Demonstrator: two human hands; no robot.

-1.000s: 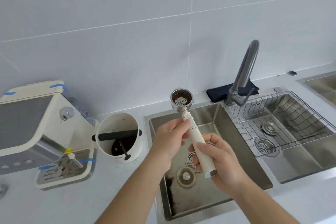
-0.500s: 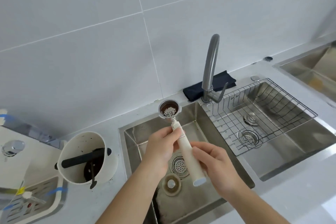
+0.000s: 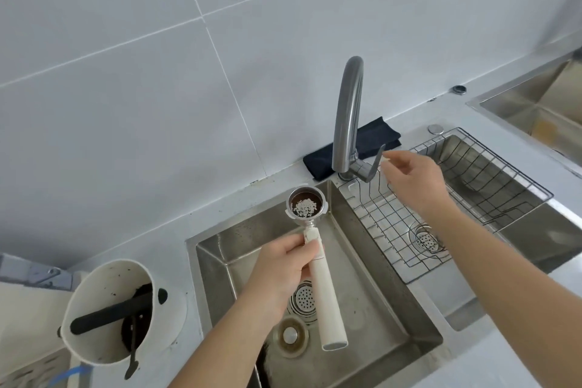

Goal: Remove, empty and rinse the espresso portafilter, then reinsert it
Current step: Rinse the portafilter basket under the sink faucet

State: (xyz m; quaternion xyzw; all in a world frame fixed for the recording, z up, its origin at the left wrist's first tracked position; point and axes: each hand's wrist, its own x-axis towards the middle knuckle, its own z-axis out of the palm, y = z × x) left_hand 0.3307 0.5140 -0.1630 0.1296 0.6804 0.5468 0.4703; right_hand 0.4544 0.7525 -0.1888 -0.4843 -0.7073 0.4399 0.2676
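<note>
A steel sink [image 3: 220, 264] fills the lower middle, with a grey faucet [image 3: 348, 113] rising behind it. Over the basin the portafilter [image 3: 315, 261] lies with its long axis running near to far, basket end pointing toward the wall, white handle toward the person. The left hand [image 3: 283, 271] grips the handle's upper part. The right hand [image 3: 409, 176] is loosely open beside the faucet lever [image 3: 374, 164], perhaps touching it.

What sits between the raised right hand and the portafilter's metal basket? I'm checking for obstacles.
In the head view, only the grey curved faucet and its lever stand between the right hand and the basket.
</note>
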